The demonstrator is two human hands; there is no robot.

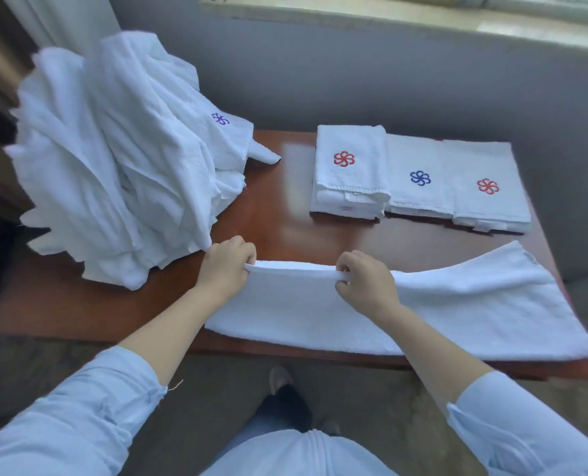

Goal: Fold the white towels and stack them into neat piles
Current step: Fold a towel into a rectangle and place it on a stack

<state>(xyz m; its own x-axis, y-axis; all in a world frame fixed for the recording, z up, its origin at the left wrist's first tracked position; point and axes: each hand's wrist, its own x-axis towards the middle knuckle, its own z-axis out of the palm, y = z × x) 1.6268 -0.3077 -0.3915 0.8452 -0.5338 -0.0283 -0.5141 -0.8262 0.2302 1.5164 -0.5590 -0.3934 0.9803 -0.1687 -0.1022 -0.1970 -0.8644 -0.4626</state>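
Mid-fold: the long towel (423, 304) at the table's (278, 214) near edge is pinched along its far edge by left hand (229, 266) & right hand (363, 280); next, prob. folded crosswise, then stacked w/ the folded piles (419, 180).

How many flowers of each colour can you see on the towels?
Red: 2, the left red flower and the right red flower.
Blue: 2, the middle blue flower and the bluish-purple flower on the unfolded heap.
Total: 4 flowers.
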